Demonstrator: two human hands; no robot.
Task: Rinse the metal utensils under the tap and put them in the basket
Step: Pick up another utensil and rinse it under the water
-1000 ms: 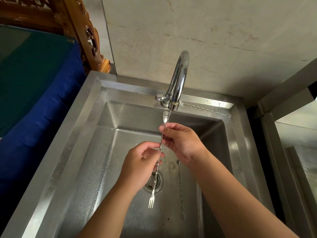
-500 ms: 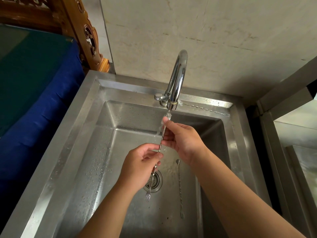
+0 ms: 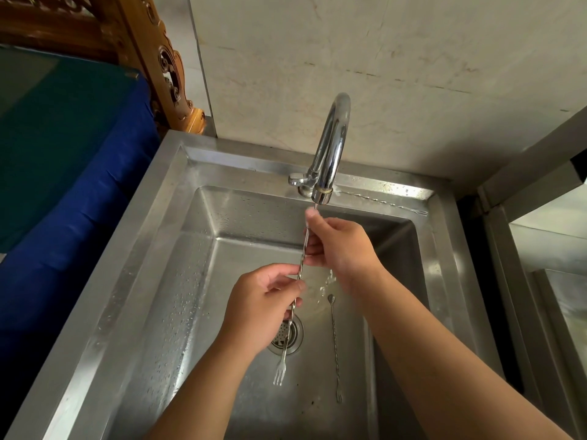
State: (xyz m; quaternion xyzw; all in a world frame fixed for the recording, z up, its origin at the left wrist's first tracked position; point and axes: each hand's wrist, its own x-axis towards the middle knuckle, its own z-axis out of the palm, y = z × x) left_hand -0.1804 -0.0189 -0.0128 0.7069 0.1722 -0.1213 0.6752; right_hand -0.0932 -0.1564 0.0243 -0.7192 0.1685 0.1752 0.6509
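Fingers of the right hand and left hand pinch one twisted bar spoon upright beneath the tap, best slid slowly through the stream, while a second spoon lies beside the drain; no basket shows.

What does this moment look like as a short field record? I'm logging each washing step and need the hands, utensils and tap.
tap: running, water splashing in the sink
held utensil: long twisted bar spoon, near upright, spoon end under the spout, fork end low
left hand: fingers pinch the lower stem
right hand: fingers grip the upper stem
second utensil: lying on the basin floor, right of the drain
third utensil: lying on the back ledge
basket: not in view
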